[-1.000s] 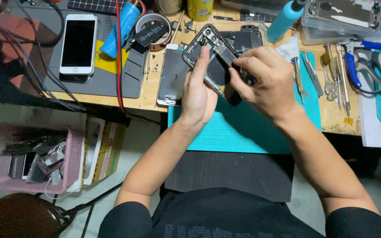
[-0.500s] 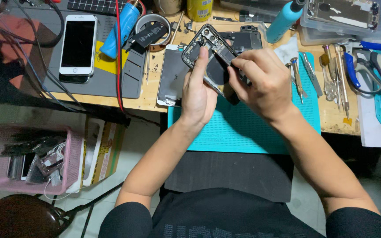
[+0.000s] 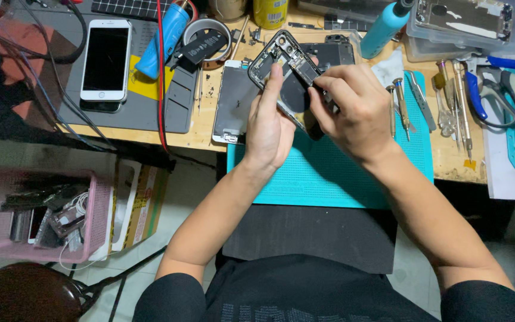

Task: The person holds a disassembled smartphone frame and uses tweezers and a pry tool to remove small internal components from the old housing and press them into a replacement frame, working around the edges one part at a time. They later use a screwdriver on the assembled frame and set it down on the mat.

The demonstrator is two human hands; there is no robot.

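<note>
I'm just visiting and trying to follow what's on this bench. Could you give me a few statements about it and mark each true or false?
1. Both hands hold the opened phone frame above the teal mat. True.
2. The white phone lies on the teal mat. False: it lies on the grey mat, far left.
3. The pink basket stands on the bench. False: it sits down on the floor.
4. Screwdrivers lie right of the right hand. True.
5. The left hand is empty. False: it grips the frame.

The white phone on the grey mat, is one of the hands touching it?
No. The white phone lies alone on the grey mat, while both hands hold the opened phone frame.
</note>
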